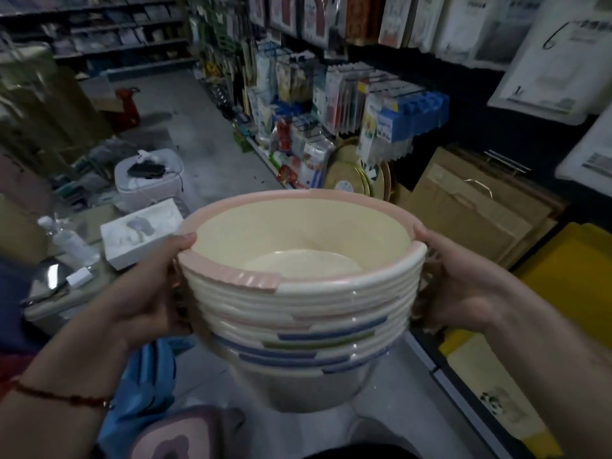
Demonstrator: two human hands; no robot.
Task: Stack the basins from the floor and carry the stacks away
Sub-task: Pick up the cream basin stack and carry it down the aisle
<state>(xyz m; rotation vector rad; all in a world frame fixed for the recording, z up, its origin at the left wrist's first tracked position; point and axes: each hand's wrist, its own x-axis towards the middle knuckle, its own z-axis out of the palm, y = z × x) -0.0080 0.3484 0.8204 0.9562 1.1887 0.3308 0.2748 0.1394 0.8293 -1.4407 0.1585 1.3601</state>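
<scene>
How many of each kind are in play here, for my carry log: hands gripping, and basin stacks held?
Hands gripping: 2, the left hand and the right hand
Stacks held: 1, the stack of basins
Total: 3

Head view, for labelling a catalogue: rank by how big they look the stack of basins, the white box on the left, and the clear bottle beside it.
1. stack of basins, though nearest the camera, so possibly flattered
2. white box
3. clear bottle
</scene>
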